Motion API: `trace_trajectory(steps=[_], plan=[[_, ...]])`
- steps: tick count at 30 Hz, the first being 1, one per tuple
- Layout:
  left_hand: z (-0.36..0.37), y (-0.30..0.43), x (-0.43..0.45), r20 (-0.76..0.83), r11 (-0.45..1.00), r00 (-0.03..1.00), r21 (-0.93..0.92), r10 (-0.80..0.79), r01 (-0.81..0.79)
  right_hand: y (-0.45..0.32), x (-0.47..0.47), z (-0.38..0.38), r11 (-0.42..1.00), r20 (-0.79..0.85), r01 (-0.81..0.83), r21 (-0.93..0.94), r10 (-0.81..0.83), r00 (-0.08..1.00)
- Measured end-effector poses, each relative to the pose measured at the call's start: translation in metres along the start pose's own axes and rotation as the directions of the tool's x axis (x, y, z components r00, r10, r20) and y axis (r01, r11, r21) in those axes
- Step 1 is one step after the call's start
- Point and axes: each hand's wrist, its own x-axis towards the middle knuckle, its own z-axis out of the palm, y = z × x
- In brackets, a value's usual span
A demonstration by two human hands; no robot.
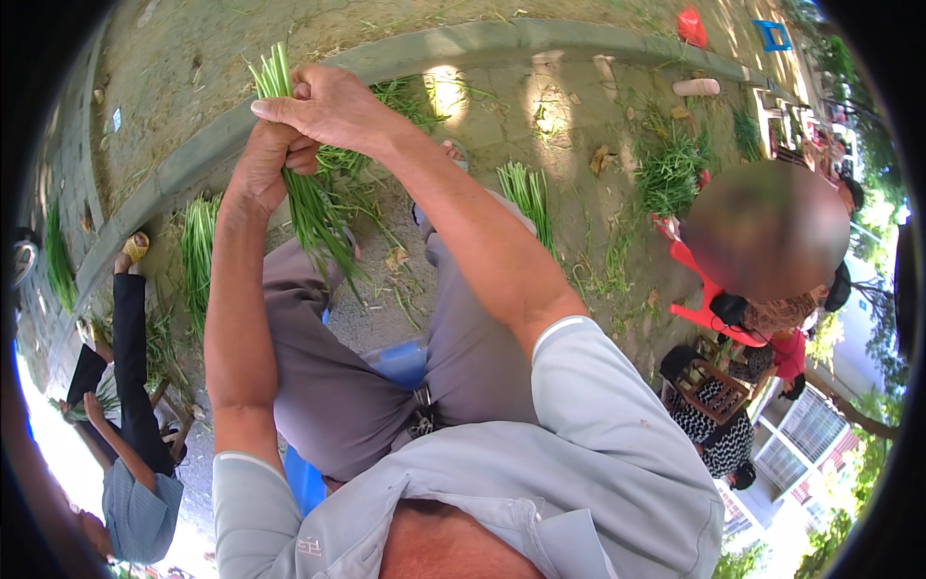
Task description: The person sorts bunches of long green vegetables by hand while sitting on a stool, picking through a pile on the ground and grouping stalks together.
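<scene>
A bunch of long green leafy stalks, which look like garlic chives (pixel 311 210), hangs from my two hands with its pale cut ends up. My left hand (pixel 273 155) is closed around the middle of the stalks. Above it, my right hand (pixel 325 105) grips the bunch near the pale ends with thumb and fingers, and the two hands touch. Below the hands the leaves fan out over my thigh in grey trousers (pixel 311 289). One bundle of the same greens (pixel 199 253) lies beside my left forearm, and another bundle (pixel 527 199) is on the ground past my right forearm.
A concrete kerb (pixel 434 51) curves across the ground ahead. Loose greens (pixel 669 174) are piled at the right by a red plastic chair (pixel 705 297). People sit at both sides. A blue stool (pixel 772 35) and a red bag (pixel 691 27) are farther off.
</scene>
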Motion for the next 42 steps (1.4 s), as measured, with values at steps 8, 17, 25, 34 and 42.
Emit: trace_trajectory(steps=[8, 17, 25, 34, 42], plan=[[0.006, 0.002, 0.004, -0.031, 0.997, 0.999, 0.061, 0.045, -0.043, -0.016, -0.010, -0.058, 0.995, -0.142, -0.023, 0.096, 0.037, 0.989], [0.014, -0.002, 0.011, -0.080, 0.984, 0.995, 0.176, 0.057, -0.042, 0.111, -0.018, -0.174, 0.879, -0.500, -0.111, 0.464, 0.363, 0.786], [0.019, -0.010, 0.019, -0.085, 0.969, 0.996, 0.245, 0.005, 0.016, 0.414, -0.190, -0.240, 0.600, -0.402, -0.796, -0.078, 0.712, 0.576], [0.045, -0.030, 0.033, -0.154, 0.928, 0.985, 0.352, -0.072, 0.123, 0.483, -0.271, -0.189, 0.376, -0.471, -0.834, -0.404, 0.696, 0.542], [0.058, -0.044, 0.045, -0.206, 0.905, 0.967, 0.365, -0.150, 0.218, 0.532, -0.269, -0.179, 0.296, -0.468, -0.898, -0.326, 0.775, 0.425]])
